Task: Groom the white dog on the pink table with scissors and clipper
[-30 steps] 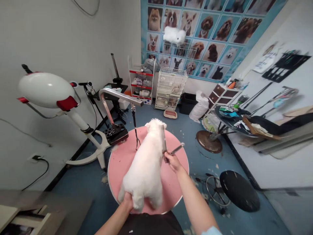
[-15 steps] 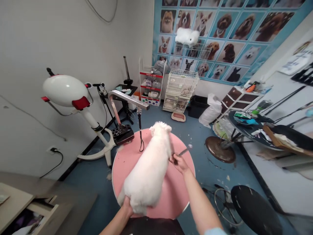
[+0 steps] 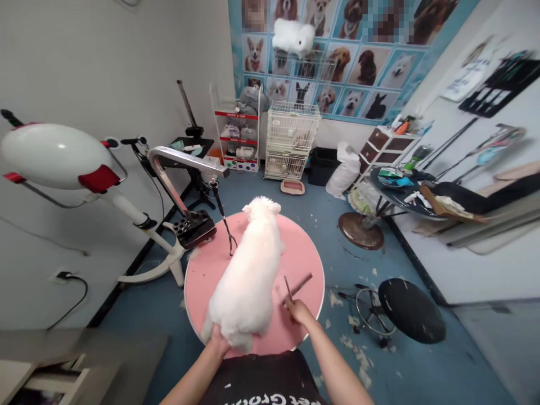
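A white dog (image 3: 248, 270) stands on a round pink table (image 3: 301, 247), its head away from me and its back toward the camera. My left hand (image 3: 219, 340) is at the dog's rear, near the tail end, its fingers partly hidden by the fur. To the right of the dog, my right hand (image 3: 296, 311) is closed on the handles of scissors (image 3: 288, 289). Beside the scissors a long dark tool, which looks like a comb (image 3: 301, 283), sticks out from the same hand. Neither tool touches the dog.
A metal grooming arm (image 3: 189, 161) with a hanging black loop (image 3: 232, 242) rises at the table's left. Beyond it stands a white dryer (image 3: 59, 157). A black stool (image 3: 411, 309) is at the right, a side table (image 3: 400, 194) farther back, and cages (image 3: 291, 140) behind.
My right hand has moved back toward me, away from the dog's front, and the scissor blades now show apart. My left hand stays at the dog's rear. The camera view has turned right.
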### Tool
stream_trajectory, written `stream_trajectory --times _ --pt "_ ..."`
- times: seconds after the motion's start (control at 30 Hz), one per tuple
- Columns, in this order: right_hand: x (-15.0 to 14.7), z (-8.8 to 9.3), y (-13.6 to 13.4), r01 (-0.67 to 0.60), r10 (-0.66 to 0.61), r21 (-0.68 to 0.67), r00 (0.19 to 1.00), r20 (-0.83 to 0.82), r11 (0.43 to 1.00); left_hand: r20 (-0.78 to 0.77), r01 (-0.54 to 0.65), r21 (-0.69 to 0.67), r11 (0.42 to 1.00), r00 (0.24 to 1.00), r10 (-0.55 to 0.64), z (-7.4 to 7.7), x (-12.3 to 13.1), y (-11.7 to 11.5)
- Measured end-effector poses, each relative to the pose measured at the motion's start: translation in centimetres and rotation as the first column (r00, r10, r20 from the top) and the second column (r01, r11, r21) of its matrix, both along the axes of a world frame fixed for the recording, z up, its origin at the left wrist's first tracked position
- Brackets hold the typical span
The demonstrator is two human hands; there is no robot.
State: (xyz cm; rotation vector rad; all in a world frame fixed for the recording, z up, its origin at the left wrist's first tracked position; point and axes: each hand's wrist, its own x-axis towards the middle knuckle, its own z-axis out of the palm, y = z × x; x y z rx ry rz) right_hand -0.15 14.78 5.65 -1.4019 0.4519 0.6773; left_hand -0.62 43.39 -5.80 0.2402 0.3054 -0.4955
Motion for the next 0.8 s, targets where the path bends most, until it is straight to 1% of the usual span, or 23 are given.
stream_trajectory --times 0.07,0.1,0.17,0.2,0.27,0.3,0.33,0.37,0.47,0.53,0.6,0.63,0.67,0.73,0.8 --pt "-0.9 0.7 0.7 0.054 -0.04 0.104 0.991 -0.131 0.993 0.016 -0.003 0.003 1.0 1.0 0.003 -0.1 0.1 0.4" --pt "-1.2 1.1 1.2 0.061 -0.034 0.161 0.985 -0.167 0.985 0.025 0.004 0.001 1.0 1.0 -0.004 -0.1 0.1 0.5" --pt "-1.7 2.1 2.6 0.057 -0.011 0.268 0.985 -0.17 0.962 0.033 0.025 0.001 1.0 0.999 -0.025 -0.1 0.2 0.7" --pt "-1.8 2.6 3.3 0.065 -0.009 0.334 0.986 -0.166 0.94 0.031 0.038 0.006 0.999 0.999 -0.038 -0.1 0.3 0.8" --pt "-1.6 3.4 4.7 0.089 -0.012 0.476 0.987 -0.162 0.875 0.021 0.069 0.031 0.997 0.997 -0.069 0.1 0.3 0.8" --pt "-1.4 3.8 5.2 0.094 -0.009 0.531 0.987 -0.161 0.842 0.017 0.083 0.048 0.995 0.996 -0.084 0.3 0.2 0.8" --pt "-1.2 4.1 5.7 0.095 -0.007 0.559 0.987 -0.158 0.824 0.017 0.096 0.065 0.993 0.995 -0.097 0.6 0.2 0.7" --pt "-0.9 4.3 6.0 0.093 -0.006 0.562 0.988 -0.156 0.822 0.017 0.104 0.077 0.992 0.994 -0.106 0.8 0.2 0.7" --pt "-0.5 4.5 6.5 0.127 -0.058 0.499 0.987 -0.151 0.857 0.032 0.101 0.084 0.991 0.994 -0.104 1.5 0.2 0.6" --pt "-0.3 4.4 6.5 0.169 -0.09 0.515 0.981 -0.174 0.841 0.041 0.085 0.077 0.993 0.995 -0.088 1.6 0.3 0.6" --pt "-0.2 4.4 6.5 0.167 -0.064 0.56 0.978 -0.199 0.811 0.046 0.092 0.062 0.994 0.994 -0.095 1.5 0.4 0.6" --pt "-0.2 4.4 6.5 0.155 -0.051 0.563 0.979 -0.196 0.812 0.054 0.099 0.049 0.994 0.993 -0.101 1.3 0.4 0.7" --pt "-0.1 4.4 6.6 0.142 -0.049 0.548 0.982 -0.182 0.824 0.068 0.104 0.033 0.994 0.992 -0.106 1.1 0.5 0.7" --pt "0.2 4.5 6.7 0.145 -0.086 0.489 0.986 -0.14 0.86 0.111 0.101 -0.004 0.995 0.989 -0.1 0.7 0.4 0.8" --pt "0.4 4.5 6.7 0.168 -0.116 0.465 0.983 -0.138 0.869 0.133 0.089 -0.031 0.995 0.988 -0.085 0.4 0.4 0.7"
